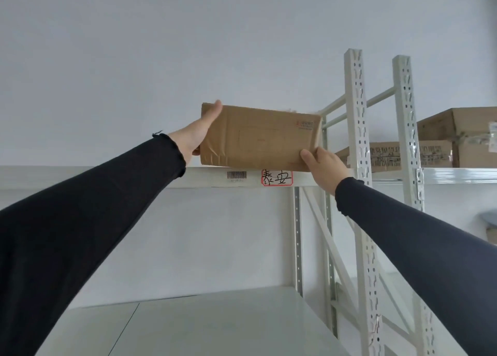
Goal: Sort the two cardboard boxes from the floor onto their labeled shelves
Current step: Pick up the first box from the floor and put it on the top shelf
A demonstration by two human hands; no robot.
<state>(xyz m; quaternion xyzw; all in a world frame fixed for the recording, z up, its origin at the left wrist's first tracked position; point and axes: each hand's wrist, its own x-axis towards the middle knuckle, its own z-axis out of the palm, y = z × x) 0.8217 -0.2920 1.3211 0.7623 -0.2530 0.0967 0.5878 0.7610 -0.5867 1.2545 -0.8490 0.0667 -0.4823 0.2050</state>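
Observation:
A flat brown cardboard box (258, 138) is held up at the front edge of the top white shelf (134, 177), its lower edge at the shelf lip. My left hand (197, 132) grips the box's left end. At the lower right corner my right hand (324, 167) holds it from below. Just under the box, the shelf edge carries a red-bordered handwritten label (277, 178) and a barcode sticker (236, 175). Both arms wear dark sleeves. The second task box is not in view.
White perforated uprights (357, 140) stand right of the box. Beyond them, the neighbouring rack's shelf (457, 174) holds stacked cardboard boxes (457, 138). A lower white shelf (201, 323) lies below, with a white wall behind.

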